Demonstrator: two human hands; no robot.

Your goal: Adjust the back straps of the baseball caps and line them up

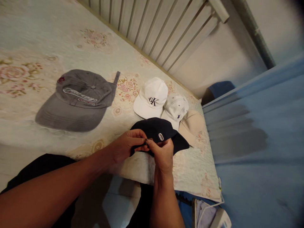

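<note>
A dark navy baseball cap is held over the near edge of the bed, its brim pointing right and a small oval badge on its side. My left hand pinches the cap's back strap. Against it, my right hand grips the same strap near a small buckle, thumb and fingers closed. Fingers partly hide the buckle. Just beyond lie a white cap with black letters, another white cap with a small dark emblem, and a beige cap. Farther left rests a grey cap, its strap sticking out.
The caps lie on a floral bedspread. A slatted headboard or rail borders the far side. At right hangs a blue curtain. Low at the right stands a white object with a cable.
</note>
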